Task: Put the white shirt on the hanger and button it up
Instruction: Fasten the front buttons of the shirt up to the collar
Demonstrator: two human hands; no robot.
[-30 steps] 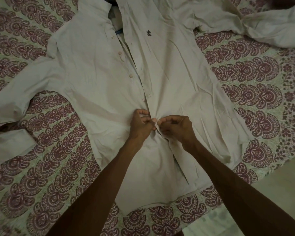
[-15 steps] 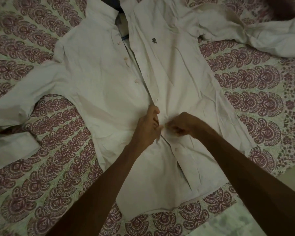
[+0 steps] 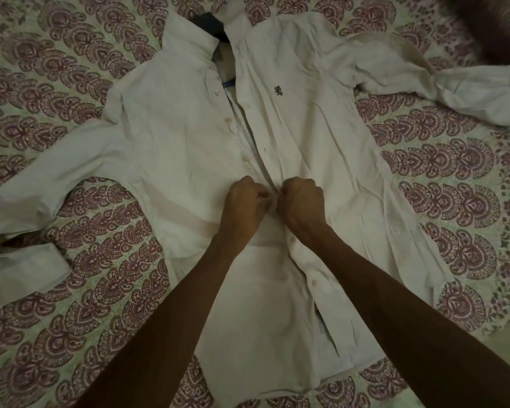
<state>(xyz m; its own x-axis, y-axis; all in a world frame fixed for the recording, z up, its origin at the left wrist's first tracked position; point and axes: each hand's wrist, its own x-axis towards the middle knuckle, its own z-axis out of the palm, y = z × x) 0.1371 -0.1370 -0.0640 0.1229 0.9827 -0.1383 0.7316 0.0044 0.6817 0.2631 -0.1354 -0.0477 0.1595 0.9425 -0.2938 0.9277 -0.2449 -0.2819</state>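
White cloth is spreading across the patterned bedspread: the shirt is lying face up on the bed, collar pointing away from the person and sleeves flung out to either side. A dark piece of what is looking like the hanger is showing in the collar opening, so the hanging step is appearing done, though most of the hanger is hiding under the cloth. The buttoning is seeming to run from the hem upward. Two lower buttons, one just below the wrists and one nearer the hem, are sitting through the overlapping front edge and are looking fastened. Whether the right forearm is covering another I cannot tell. The left hand and the right hand are meeting at the middle of the front, both with fingers curled, each pinching its side of the shirt's front edge, knuckles nearly touching. The button they are working on is hiding between the fingertips. Above them at least three upper buttons are lying bare on the open edge, apart from their holes, and the two fronts are gaping toward the collar. By my judgement roughly half the fastening is waiting to be done
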